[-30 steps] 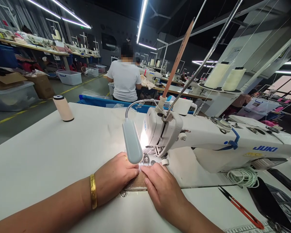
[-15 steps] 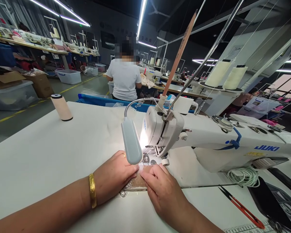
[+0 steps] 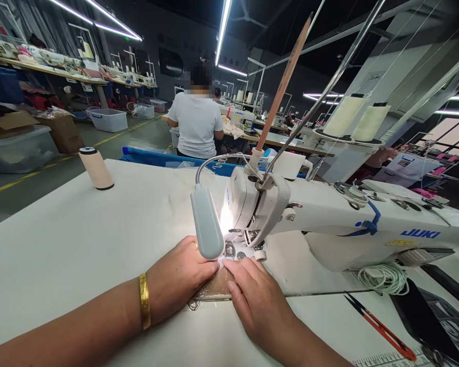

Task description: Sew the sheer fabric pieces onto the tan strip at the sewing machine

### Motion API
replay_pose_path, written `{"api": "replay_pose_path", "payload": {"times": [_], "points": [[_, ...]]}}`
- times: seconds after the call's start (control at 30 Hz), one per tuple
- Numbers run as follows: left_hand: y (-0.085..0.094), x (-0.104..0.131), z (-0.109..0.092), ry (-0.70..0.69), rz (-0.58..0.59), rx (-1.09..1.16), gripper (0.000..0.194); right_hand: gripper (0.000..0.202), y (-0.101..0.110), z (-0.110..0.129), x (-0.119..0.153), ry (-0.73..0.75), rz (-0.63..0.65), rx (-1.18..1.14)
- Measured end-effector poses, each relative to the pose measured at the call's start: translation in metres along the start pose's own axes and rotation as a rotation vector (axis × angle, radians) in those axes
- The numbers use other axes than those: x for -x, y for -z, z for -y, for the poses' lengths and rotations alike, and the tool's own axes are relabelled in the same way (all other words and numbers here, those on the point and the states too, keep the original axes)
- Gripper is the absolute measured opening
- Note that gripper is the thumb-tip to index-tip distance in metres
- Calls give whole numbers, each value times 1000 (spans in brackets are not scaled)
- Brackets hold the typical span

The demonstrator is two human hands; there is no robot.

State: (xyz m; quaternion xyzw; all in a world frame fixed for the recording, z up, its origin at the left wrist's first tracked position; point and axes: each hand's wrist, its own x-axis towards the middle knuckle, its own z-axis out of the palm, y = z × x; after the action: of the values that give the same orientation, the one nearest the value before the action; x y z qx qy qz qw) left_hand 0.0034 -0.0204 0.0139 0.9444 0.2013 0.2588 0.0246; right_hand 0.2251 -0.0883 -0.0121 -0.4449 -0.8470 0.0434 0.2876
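My left hand (image 3: pixel 179 272), with a gold bangle (image 3: pixel 145 302) at the wrist, rests on the sewing machine bed left of the needle area. Its thumb and fingers are pressed together at a small whitish scrap (image 3: pixel 221 263), too small to name. From the other side my right hand (image 3: pixel 255 289) meets it, index fingertip at the scrap, thumb bent below, other fingers curled. Between the hands shows a brown, clear-covered plate (image 3: pixel 216 289) of the bed. The white JUKI sewing machine (image 3: pixel 313 211) stands just beyond; its grey lamp (image 3: pixel 207 224) partly hides my left fingertips and the needle area.
A peach thread cone (image 3: pixel 96 169) stands at the table's far left. Orange-handled thread snips (image 3: pixel 384 330), a coil of pale cord (image 3: pixel 382 279) and a ruler (image 3: pixel 396 359) lie at right. A person in a white shirt (image 3: pixel 197 122) sits ahead, back turned.
My right thumb has drawn back and down from the fingertips, while the right index finger now stretches forward to the scrap. The left hand has barely moved.
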Motion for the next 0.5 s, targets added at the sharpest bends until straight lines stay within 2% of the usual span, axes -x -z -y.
{"api": "replay_pose_path", "payload": {"times": [0.1,0.5], "points": [[0,1,-1,-7,-2,-4,26,36,-1,0,0,-5,29,13],[1,2,-1,-1,22,5,29,33,-2,0,0,-6,10,26]]}}
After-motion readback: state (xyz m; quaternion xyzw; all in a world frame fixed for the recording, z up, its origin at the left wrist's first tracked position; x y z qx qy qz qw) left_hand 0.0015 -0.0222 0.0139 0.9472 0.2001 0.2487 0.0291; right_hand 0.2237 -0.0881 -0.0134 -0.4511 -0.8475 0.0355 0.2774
